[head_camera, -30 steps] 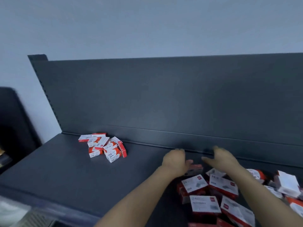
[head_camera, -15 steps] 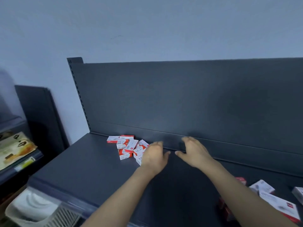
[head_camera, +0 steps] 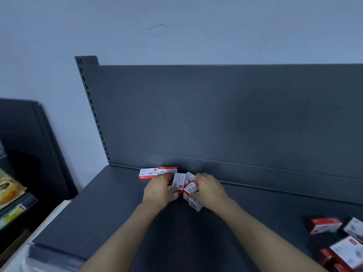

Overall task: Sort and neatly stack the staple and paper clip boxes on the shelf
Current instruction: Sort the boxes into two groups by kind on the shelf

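shelf (head_camera: 98, 213): left hand (head_camera: 158, 192), right hand (head_camera: 209, 190) now grip box pile (head_camera: 181, 183).

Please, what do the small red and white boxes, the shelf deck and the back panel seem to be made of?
The small boxes look like thin printed cardboard: sharp folded edges, flat red and white faces. The shelf deck and back panel are probably painted sheet metal, matt dark grey: punched slots run along the panel's left upright.
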A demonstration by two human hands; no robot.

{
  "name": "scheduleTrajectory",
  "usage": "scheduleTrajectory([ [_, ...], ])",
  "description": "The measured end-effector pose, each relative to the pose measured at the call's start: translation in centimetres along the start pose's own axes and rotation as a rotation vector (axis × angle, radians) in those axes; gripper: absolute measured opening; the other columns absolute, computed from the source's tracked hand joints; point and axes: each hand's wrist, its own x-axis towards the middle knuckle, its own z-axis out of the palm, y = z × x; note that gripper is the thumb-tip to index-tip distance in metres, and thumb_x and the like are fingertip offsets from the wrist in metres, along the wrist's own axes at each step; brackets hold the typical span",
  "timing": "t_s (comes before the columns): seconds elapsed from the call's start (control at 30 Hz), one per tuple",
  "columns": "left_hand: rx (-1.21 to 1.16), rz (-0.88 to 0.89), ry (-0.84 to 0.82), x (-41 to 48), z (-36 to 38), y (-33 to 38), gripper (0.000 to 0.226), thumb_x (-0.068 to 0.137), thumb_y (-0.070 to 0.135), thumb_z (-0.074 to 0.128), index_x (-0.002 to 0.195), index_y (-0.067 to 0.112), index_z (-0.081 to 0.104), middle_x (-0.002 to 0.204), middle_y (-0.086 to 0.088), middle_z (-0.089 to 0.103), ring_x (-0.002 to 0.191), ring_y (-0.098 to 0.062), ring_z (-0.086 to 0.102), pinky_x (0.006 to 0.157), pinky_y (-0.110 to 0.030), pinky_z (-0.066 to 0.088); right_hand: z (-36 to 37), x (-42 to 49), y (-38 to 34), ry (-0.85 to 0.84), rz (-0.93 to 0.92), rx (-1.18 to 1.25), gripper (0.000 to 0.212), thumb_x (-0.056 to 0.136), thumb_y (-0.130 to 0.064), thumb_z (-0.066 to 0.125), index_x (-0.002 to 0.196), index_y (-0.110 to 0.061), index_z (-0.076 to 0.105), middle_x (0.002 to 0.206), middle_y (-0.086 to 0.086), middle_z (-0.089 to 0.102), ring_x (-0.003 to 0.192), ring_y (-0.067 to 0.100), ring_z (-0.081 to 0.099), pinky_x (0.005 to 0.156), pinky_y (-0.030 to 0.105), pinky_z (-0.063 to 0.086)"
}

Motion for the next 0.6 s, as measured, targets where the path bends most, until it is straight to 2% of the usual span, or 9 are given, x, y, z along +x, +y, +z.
scheduleTrajectory([
  [0.1, -0.022, -0.025, -0.08, 0.4, 0.7, -0.7, 0.043, 0.075, 0.038, 0.071, 0.113, 0.021, 0.059, 0.112, 0.002, 0.065, 0.103, -0.019, 0.061, 0.081, -0.029, 0.047, 0.8, 0.0, -0.6, -0.011, 0.046, -0.044, 0.048, 0.084, -0.037, 0.062, 0.12, -0.006, 0.05, 0.122, 0.011, 0.054, 0.113, 0.026, 0.051, 0.087, 0.033, 0.044],
  [0.23, 0.018, -0.015, -0.126, 0.7, 1.7, -1.0, 0.049, 0.072, 0.04, 0.072, 0.115, 0.021, 0.058, 0.114, 0.002, 0.063, 0.104, -0.018, 0.06, 0.082, -0.028, 0.048, 1.7, 0.2, -0.6, -0.057, 0.079, -0.121, 0.064, 0.082, -0.044, 0.065, 0.128, -0.006, 0.043, 0.13, 0.012, 0.049, 0.121, 0.026, 0.045, 0.095, 0.035, 0.042],
  [0.47, 0.096, -0.008, -0.166, 0.9, 2.0, -1.5, 0.042, 0.077, 0.036, 0.066, 0.115, 0.02, 0.058, 0.117, 0.0, 0.061, 0.107, -0.018, 0.058, 0.089, -0.03, 0.05, 3.0, 0.5, -0.7, -0.081, 0.05, -0.251, 0.065, 0.083, -0.038, 0.065, 0.131, -0.002, 0.04, 0.133, 0.015, 0.046, 0.121, 0.028, 0.042, 0.098, 0.034, 0.036],
  [0.6, 0.186, -0.018, -0.219, 0.9, 1.5, -2.1, 0.061, 0.075, 0.033, 0.072, 0.13, 0.023, 0.046, 0.127, 0.0, 0.056, 0.116, -0.018, 0.054, 0.092, -0.03, 0.047, 3.1, 0.4, -0.5, -0.082, 0.097, -0.268, 0.061, 0.084, -0.037, 0.064, 0.131, -0.003, 0.042, 0.133, 0.014, 0.046, 0.121, 0.027, 0.043, 0.099, 0.033, 0.036],
])
